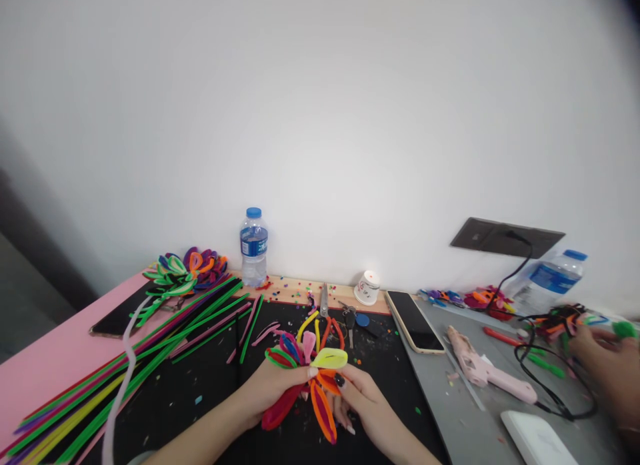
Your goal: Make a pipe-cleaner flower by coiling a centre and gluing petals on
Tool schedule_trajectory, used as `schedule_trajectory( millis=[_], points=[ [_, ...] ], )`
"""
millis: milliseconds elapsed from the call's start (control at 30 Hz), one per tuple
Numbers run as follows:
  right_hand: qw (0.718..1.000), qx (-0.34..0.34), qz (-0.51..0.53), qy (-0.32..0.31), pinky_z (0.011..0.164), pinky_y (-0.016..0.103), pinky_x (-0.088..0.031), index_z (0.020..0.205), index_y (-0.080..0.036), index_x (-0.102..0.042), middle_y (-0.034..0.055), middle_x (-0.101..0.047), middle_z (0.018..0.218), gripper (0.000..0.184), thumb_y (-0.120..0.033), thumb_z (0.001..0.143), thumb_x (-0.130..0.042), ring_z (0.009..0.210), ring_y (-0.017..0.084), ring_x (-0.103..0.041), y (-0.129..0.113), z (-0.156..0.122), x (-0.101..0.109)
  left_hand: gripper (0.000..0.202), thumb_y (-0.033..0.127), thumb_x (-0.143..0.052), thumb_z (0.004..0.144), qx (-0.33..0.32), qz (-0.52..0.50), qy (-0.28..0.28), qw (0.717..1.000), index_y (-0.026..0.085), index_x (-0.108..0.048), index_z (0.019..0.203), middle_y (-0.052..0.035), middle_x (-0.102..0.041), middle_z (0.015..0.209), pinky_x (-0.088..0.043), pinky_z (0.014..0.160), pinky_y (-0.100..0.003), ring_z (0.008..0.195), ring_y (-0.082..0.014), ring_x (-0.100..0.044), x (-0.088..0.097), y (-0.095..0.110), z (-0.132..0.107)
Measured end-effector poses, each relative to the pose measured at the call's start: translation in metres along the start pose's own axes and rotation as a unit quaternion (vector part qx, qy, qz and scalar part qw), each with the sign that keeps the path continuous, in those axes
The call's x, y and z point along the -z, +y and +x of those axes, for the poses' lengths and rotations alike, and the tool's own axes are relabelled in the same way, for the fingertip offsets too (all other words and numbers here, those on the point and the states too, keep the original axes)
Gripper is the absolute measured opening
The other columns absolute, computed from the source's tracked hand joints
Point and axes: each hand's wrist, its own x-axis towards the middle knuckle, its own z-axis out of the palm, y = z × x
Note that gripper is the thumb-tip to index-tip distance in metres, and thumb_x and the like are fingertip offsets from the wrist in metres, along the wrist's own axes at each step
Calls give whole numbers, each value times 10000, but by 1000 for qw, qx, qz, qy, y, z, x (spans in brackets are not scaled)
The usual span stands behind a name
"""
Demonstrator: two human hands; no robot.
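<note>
Between my hands is a multicoloured pipe cleaner flower (325, 408), its looped petals in red, orange, yellow, pink, blue and green. My left hand (273, 388) pinches it from the left, thumb near the centre. From the right, my right hand (363, 395) grips it by the orange and yellow petals; some of its fingers are hidden underneath. Just beyond the flower, bent yellow pipe cleaners (307, 323) and red pipe cleaners (334, 331) lie on the black mat (210, 398). Scissors (325, 300) and keys (350, 325) are behind them.
Long pipe cleaners (150, 358) and finished flowers (187, 271) lie left. A water bottle (254, 248), paper cup (367, 288) and phone (414, 321) stand or lie along the back. Right are a pink glue gun (487, 371), its black cord (555, 405), a white box (535, 438) and another person's hand (607, 368).
</note>
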Motion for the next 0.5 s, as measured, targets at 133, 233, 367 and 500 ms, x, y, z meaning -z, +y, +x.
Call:
schedule_trajectory(
  millis=[133, 233, 367, 500],
  points=[
    [1000, -1, -13, 20, 371, 169, -279, 999, -109, -583, -37, -489, 538, 470, -532, 835, -459, 388, 53, -362, 2, 0, 1, 284, 313, -756, 616, -11, 0, -2, 1000, 109, -708, 808, -73, -712, 753, -486, 593, -233, 665, -170, -636, 0, 1, 1],
    [1000, -5, -19, 19, 366, 171, -272, 892, -104, -594, -28, -503, 542, 469, -549, 824, -460, 386, 52, -362, 1, 0, 1, 259, 292, -745, 631, -23, -1, -2, 1000, 110, -713, 813, -68, -713, 744, -480, 580, -229, 646, -168, -633, 0, 3, -1],
    [1000, -1, -10, 2, 365, 166, -271, 876, -109, -577, -25, -519, 546, 462, -554, 819, -465, 378, 46, -359, 1, -1, 2, 254, 292, -741, 635, -14, -6, -5, 1000, 109, -716, 809, -84, -720, 780, -483, 594, -236, 685, -187, -644, 0, 4, -1],
    [1000, -3, -20, -3, 364, 163, -258, 820, -119, -559, -20, -537, 542, 442, -551, 820, -468, 374, 44, -364, 3, -1, 5, 226, 299, -740, 636, -15, -1, 0, 1000, 118, -714, 770, -67, -715, 739, -481, 577, -227, 657, -177, -641, 2, 1, 1]
  ],
)
